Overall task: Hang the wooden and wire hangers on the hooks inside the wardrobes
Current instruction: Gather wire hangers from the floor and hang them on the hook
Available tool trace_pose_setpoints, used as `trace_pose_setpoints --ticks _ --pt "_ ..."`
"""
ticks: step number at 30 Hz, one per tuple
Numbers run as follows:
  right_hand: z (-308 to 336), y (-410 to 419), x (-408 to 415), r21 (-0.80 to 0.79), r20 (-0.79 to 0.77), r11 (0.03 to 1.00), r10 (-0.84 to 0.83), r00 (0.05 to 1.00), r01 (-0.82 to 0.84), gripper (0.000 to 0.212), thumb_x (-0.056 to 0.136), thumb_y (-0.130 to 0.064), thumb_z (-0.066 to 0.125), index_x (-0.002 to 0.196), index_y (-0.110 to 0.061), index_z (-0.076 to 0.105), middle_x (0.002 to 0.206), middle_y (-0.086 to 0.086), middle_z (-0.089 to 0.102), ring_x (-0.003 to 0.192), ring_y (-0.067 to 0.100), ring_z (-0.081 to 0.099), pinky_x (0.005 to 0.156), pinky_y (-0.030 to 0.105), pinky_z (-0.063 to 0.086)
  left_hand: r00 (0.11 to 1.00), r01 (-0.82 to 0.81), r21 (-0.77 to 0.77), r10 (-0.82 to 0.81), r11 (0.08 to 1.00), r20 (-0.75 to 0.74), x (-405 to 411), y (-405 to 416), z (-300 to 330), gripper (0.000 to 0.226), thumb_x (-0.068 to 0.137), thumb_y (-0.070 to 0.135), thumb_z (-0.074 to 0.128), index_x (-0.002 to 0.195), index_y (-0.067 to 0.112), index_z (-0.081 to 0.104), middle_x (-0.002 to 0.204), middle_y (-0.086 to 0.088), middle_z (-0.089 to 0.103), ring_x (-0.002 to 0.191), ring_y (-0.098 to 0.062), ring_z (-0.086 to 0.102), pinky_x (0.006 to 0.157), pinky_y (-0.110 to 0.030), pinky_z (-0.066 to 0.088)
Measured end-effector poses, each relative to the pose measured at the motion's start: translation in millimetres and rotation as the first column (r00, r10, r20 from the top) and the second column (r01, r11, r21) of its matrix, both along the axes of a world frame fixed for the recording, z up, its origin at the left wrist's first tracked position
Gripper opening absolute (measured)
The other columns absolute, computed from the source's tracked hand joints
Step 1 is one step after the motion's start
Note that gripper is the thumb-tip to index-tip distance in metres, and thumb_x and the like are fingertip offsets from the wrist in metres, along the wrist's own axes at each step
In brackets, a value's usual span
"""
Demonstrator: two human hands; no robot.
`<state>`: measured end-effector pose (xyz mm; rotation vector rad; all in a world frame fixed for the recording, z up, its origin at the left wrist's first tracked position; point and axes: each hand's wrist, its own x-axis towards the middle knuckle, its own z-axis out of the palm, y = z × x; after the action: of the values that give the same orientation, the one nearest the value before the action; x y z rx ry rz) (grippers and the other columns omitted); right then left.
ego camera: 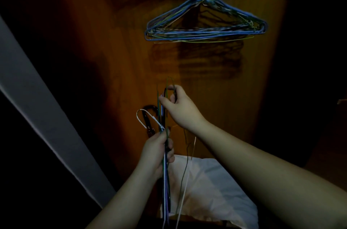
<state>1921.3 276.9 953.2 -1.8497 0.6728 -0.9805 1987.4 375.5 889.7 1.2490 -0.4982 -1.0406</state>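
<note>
It's dim in here, with a warm glow on the orange-brown wooden wardrobe panel (116,44). High up hangs a cluster of thin blue and green wire hangers (204,28), their necks gathered together, their shadow falling on the wood just below. Lower down, the person's left hand (158,151) grips a bunch of mixed-colour wire hangers (166,181) held edge-on, their hooks poking up above the fist, one of them white. The right hand (180,105) pinches a dark green wire hook (170,83) at the top of that bunch. Beneath the forearms lies a crumpled white plastic bag (212,187). A pale grey slanted edge (37,105) crosses the left side.
</note>
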Motion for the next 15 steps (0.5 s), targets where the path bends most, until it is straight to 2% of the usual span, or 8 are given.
trace_pose_setpoints --ticks 4,8,12,13,15 --pt "5 0 1 -0.057 0.042 0.998 0.018 0.999 -0.016 0.046 0.095 -0.03 0.059 0.136 -0.018 0.042 0.073 -0.005 0.04 0.059 0.004 0.042 0.057 0.025 0.036 1.0 -0.021 0.024 0.021 0.999 0.02 4 -1 1 0.02 0.1 0.027 0.053 0.088 0.011 0.052 0.056 -0.003 0.051 0.036 -0.013 0.04 0.039 -0.021 0.033" --pt "18 -7 1 -0.105 0.1 0.994 0.026 0.995 -0.015 0.039 0.097 -0.023 0.055 0.134 -0.017 0.044 0.075 -0.004 0.041 0.06 0.004 0.041 0.06 0.023 0.037 1.0 -0.006 0.052 0.006 0.999 0.013 9 -1 3 0.02 0.102 0.026 0.049 0.097 0.007 0.052 0.059 -0.008 0.054 0.051 -0.023 0.06 0.054 -0.032 0.052" --pt "38 -25 -3 -0.008 0.124 1.0 -0.013 0.992 0.014 0.038 0.099 -0.021 0.049 0.136 -0.017 0.044 0.071 -0.006 0.045 0.049 -0.001 0.042 0.049 0.012 0.036 0.999 0.002 0.078 -0.006 0.997 0.053 14 0 -3 0.02 0.102 0.026 0.049 0.11 0.008 0.055 0.058 -0.005 0.053 0.056 -0.025 0.06 0.064 -0.037 0.053" --pt "43 -29 -5 0.022 0.13 0.999 -0.029 0.991 0.026 0.037 0.099 -0.022 0.049 0.135 -0.018 0.045 0.071 -0.004 0.048 0.048 -0.001 0.045 0.048 0.014 0.037 0.998 0.005 0.077 -0.01 0.997 0.065 15 0 -5 0.019 0.102 0.025 0.049 0.107 0.007 0.056 0.057 -0.004 0.05 0.055 -0.024 0.056 0.062 -0.036 0.051" --pt "54 -38 -6 0.081 0.157 0.996 -0.055 0.986 0.043 0.036 0.099 -0.028 0.048 0.134 -0.022 0.046 0.082 0.005 0.061 0.063 0.012 0.058 0.061 0.025 0.048 0.996 0.01 0.072 -0.017 0.997 0.092 15 0 -8 0.017 0.101 0.023 0.05 0.099 0.006 0.055 0.055 -0.002 0.045 0.05 -0.019 0.047 0.053 -0.031 0.044"
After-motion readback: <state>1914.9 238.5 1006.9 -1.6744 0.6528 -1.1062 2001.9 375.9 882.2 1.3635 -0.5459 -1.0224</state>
